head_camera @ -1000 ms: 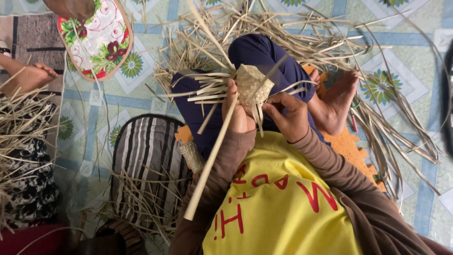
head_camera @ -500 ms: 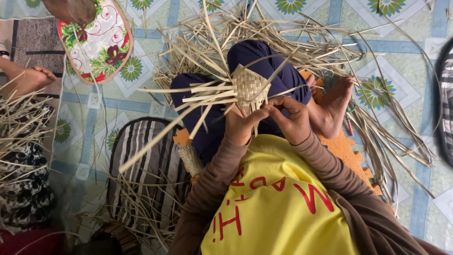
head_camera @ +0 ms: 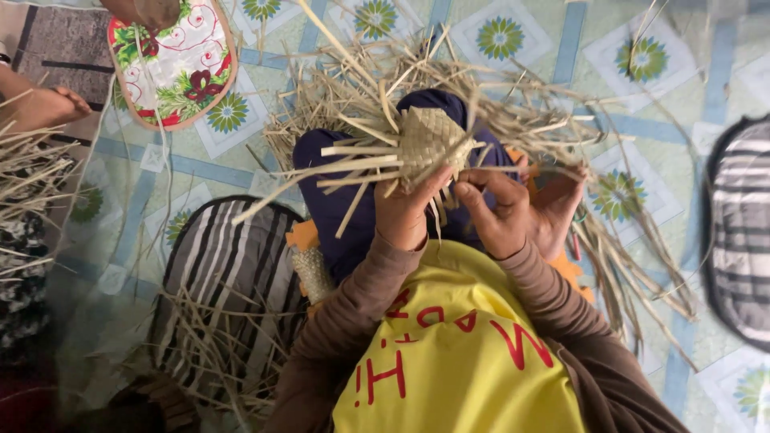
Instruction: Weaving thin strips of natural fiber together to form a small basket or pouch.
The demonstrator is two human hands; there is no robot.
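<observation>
Near: yellow shirt [head_camera: 457, 369] with brown sleeves at the bottom edge of the view, both forearms raised over the lap.

Left hand [head_camera: 405, 210]: grip closed on the bottom of the woven pouch [head_camera: 429, 140], thumb lying up against its near face, the other fingers hidden behind it. Right hand [head_camera: 499, 210]: fingers curled, tips pinching loose strip ends just beside the pouch's right corner. Cannot tell how many strips it has.

Pouch: small, pale straw colour, diamond-shaped, tight checker weave of flat strips, one corner pointing away. It is held up above the dark blue trousers [head_camera: 345, 200], off the floor. Unwoven strip ends [head_camera: 353, 164] fan out of its left side, mostly flat and parallel; one long strip runs down-left, a few short ones hang below between the hands.

Just left of the lap: a striped cushion [head_camera: 233, 265] with loose straw on its near edge, and a small woven piece [head_camera: 311, 273] between the cushion and the trousers. Orange mat [head_camera: 573, 273] shows under the right leg.

Farther: a straw pile [head_camera: 497, 88] spread on the patterned floor [head_camera: 553, 40] beyond the knees. Flowered cushion [head_camera: 176, 64] near the far-left corner. Another person's foot [head_camera: 44, 108] at the left edge, more straw below it. Second striped cushion [head_camera: 742, 232] at the right edge.
</observation>
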